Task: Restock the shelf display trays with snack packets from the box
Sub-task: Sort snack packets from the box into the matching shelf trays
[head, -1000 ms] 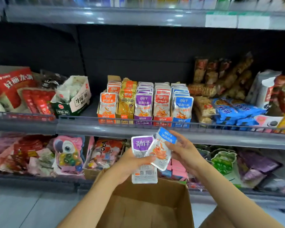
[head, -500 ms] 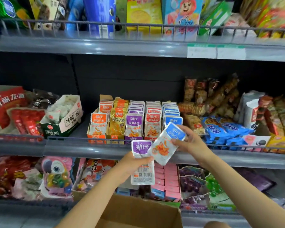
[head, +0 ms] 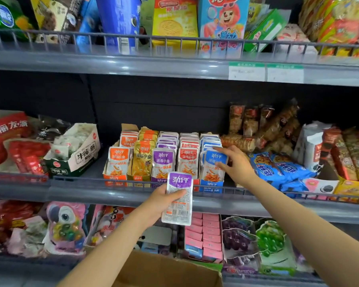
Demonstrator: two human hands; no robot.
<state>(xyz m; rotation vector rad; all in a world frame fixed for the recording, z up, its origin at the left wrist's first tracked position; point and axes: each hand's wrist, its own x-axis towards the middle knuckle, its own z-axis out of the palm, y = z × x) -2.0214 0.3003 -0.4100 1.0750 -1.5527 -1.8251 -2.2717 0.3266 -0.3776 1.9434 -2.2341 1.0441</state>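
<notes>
Several narrow display trays stand side by side on the middle shelf, from the orange tray (head: 114, 181) to the blue tray (head: 212, 186), each filled with upright fish-snack packets. My left hand (head: 161, 203) holds a purple packet (head: 179, 182) back side up, just below the shelf rail in front of the purple tray (head: 161, 180). My right hand (head: 237, 165) reaches into the blue tray, thumb and fingers pinched on the blue packet (head: 212, 162) standing at its front. The open cardboard box (head: 166, 270) sits low in front of me, its inside mostly out of frame.
A wire rail (head: 257, 193) runs along the middle shelf's front. Blue cookie packs (head: 278, 168) lie right of the trays, and a white-and-green snack carton (head: 77, 156) left. The upper shelf (head: 153, 63) overhangs with biscuit boxes. Pink boxes (head: 203, 235) fill the lower shelf.
My right hand has carried the blue packet up and forward from beside the purple one into the front of the blue tray. My left hand rose slightly with the purple packet. The view tilted upward.
</notes>
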